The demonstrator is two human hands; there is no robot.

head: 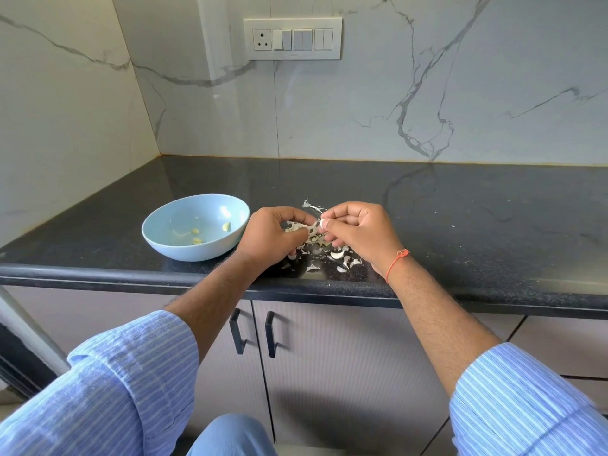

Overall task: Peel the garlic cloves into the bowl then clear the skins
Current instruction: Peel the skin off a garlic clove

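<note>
Peeling step: left hand (269, 238) and right hand (355, 232) pinch a clove (318, 225), stripping skin; next, drop it into the bowl (164, 245), left of centre.

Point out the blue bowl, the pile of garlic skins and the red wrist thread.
blue bowl (171, 248), head view, outer front wall.
garlic skins (339, 255), head view, a pale piece in the pile.
red wrist thread (393, 264), head view, mid-strand.

White marble walls (362, 103) are meeting a black tabletop (460, 209); a switch panel (292, 38) is hanging above grey cabinet doors (329, 373).
</note>
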